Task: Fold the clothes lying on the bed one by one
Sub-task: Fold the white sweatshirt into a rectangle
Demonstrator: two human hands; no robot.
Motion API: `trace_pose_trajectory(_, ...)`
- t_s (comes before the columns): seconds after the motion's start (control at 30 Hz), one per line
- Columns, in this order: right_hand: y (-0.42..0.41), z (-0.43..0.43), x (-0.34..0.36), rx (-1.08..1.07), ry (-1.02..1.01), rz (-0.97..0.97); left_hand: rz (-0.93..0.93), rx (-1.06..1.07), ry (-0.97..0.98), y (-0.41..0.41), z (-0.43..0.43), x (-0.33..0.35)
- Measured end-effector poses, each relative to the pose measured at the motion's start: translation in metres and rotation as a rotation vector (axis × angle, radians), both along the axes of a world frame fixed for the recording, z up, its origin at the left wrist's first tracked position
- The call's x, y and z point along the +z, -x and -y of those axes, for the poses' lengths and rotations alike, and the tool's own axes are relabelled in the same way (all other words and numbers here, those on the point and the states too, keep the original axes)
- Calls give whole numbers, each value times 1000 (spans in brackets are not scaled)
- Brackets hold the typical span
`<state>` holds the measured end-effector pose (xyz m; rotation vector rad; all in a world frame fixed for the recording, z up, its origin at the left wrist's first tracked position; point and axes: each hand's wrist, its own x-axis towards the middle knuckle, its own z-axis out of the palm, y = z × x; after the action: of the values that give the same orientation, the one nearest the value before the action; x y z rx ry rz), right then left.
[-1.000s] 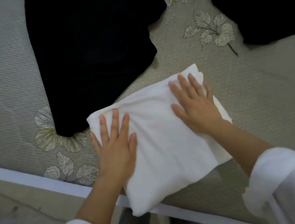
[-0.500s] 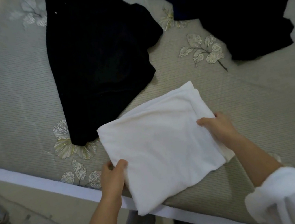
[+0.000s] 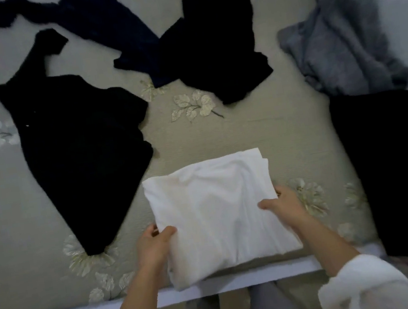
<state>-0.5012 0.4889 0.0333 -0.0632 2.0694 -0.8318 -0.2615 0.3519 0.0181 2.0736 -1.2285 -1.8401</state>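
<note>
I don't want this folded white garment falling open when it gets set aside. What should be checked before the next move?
1. The left hand grips the white garment at its near left edge, thumb on top: ok.
2. The right hand grips its right edge: ok.
3. Fold holds together, layers stacked at the far right corner: ok.
4. Fingers supporting it from underneath: cannot tell, hidden.
5. Bare bed to set it on, between it and the black piece at the right: ok.
6. Other clothes folded: not ok; the large black garment and the grey heap lie loose.
</note>
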Motion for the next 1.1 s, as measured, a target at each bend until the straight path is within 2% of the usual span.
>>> trace_pose_trajectory(0.23, 73, -108, 28, -388, 85, -19, -105, -349, 140, 137, -34, 32)
trace_pose_trajectory(0.6, 202, -284, 42, -929, 157, -37, -225, -824, 289, 383, -152, 52)
trace_pose_trajectory(0.87, 256, -325, 8, -1216, 325, 111, -268, -1137, 584, 551, -197, 63)
trace_pose_trajectory(0.97, 272, -324, -7, -1290, 400, 162, -214, -1218, 685, 604, -214, 61)
trace_pose_trajectory(1.03, 281, -324, -21, -1314, 382, 183, -171, -1212, 748, 629, -221, 48)
trace_pose_trajectory(1.1, 287, -325, -35, -1316, 257, 142, -132, -1230, 793, 640, -226, 30)
